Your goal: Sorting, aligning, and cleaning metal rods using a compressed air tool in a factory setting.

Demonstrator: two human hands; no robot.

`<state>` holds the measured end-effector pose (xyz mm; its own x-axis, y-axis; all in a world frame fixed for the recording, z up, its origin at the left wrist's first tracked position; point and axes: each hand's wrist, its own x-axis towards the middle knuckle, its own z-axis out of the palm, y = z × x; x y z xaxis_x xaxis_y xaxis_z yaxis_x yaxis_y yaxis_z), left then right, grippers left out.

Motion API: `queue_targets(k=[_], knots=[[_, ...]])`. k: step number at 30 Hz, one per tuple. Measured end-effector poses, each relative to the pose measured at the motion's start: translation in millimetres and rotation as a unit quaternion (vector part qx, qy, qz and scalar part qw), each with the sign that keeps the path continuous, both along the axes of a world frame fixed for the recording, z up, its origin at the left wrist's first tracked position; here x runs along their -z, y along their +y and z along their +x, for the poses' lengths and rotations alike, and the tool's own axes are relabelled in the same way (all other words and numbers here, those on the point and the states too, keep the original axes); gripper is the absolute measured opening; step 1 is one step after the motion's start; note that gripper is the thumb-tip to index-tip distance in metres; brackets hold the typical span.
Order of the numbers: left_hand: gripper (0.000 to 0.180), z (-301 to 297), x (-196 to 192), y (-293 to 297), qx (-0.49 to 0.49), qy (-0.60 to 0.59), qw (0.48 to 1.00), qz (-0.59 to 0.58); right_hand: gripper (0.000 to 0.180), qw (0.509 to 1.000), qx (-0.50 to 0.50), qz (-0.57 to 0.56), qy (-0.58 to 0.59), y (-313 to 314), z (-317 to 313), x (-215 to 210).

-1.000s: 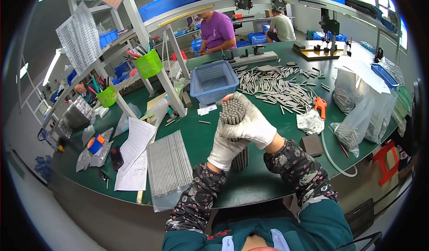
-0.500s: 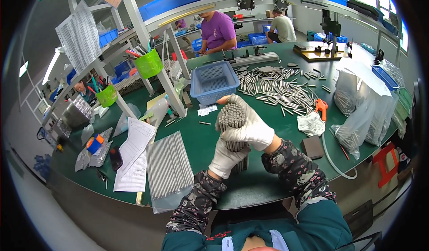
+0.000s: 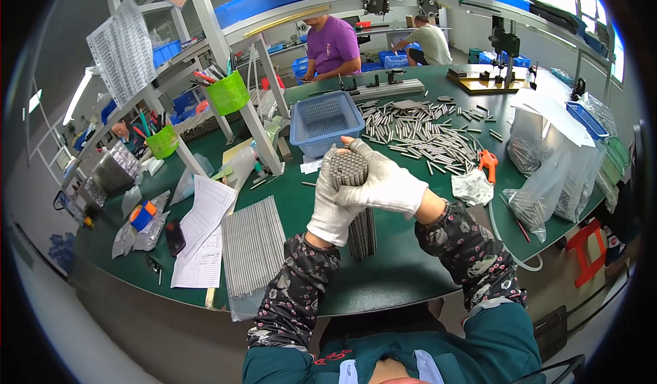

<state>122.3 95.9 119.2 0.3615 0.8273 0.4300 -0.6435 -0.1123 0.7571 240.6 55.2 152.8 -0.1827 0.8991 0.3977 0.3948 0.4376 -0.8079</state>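
A thick round bundle of long thin metal rods [image 3: 363,235] stands on end over the green table, its rod ends bunched at the top. White gloves with bare fingertips cover both hands. My left hand [image 3: 330,206] is closed around the left side of the bundle near its top. From the right, my right hand [image 3: 391,187] wraps the bundle just below the rod ends, its thumb along the far side. Below the hands the rods show down to the tabletop. A flat row of similar rods [image 3: 253,247] lies on a plastic sheet left of my left forearm.
Beyond my hands sits a blue plastic basket [image 3: 327,141], beside a spread of loose short metal pins [image 3: 428,134]. An orange air gun [image 3: 488,166] and white rag [image 3: 472,189] lie right, near bagged parts [image 3: 534,199]. Papers [image 3: 202,227] lie left. A person in purple [image 3: 333,47] sits across.
My left hand has moved up the bundle to near its top. The bundle looks more upright, and more of its lower length shows beneath my hands.
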Motion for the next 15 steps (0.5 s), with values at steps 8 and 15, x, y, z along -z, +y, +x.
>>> queue_targets(k=[8,15], knots=[[0.074,-11.3,13.4,14.7,-0.080,0.129,0.948,0.279,0.074,0.999,-0.001,0.052,0.000,-15.7,18.2,5.0],[0.062,-15.6,6.7,14.0,-0.097,0.192,0.925,0.313,0.033,0.994,0.026,0.044,0.095,-27.8,22.7,-1.8]])
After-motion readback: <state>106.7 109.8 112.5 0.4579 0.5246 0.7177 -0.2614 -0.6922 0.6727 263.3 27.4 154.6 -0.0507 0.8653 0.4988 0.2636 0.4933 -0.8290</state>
